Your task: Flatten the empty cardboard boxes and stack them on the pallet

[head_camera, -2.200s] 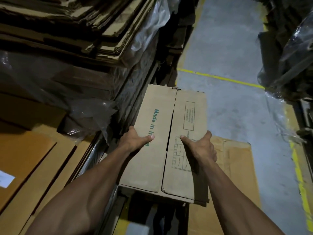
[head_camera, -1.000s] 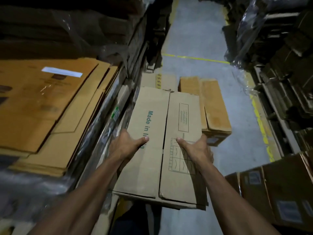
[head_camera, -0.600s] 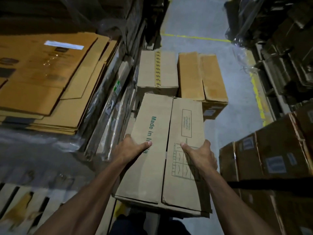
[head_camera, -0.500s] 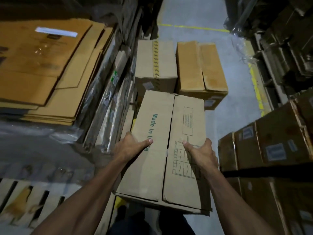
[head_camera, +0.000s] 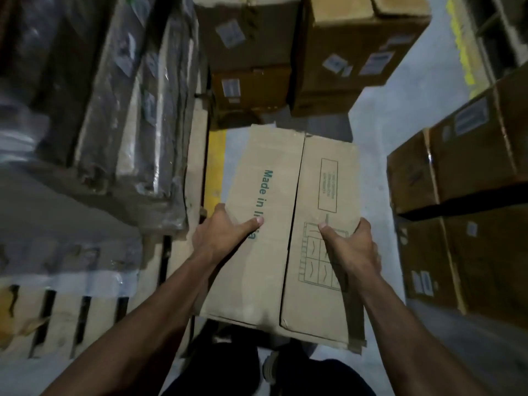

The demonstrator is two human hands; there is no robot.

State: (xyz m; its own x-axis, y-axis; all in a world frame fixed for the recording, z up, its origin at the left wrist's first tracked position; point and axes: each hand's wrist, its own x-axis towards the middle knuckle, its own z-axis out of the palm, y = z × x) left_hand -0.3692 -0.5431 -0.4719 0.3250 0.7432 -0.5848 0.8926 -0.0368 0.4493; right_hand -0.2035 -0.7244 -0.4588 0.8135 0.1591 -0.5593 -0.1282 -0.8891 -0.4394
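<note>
Pale slatted wooden pallet [head_camera: 57,318]: low left, nearer left hand | left hand [head_camera: 220,235]: thumb over, clamps left edge | flattened brown printed cardboard box [head_camera: 288,230]: carried, long axis away from body | right hand [head_camera: 353,244]: clamps right edge | change: view dropped, pallet nearer.

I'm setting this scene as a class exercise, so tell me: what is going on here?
A person is carrying a cardboard box printed "Made in India", one hand on each side. The left hand and right hand each keep a grip with the thumb on top. The box is not yet flattened. A wooden pallet lies low on the left, and more boxes stand around on the floor.
</note>
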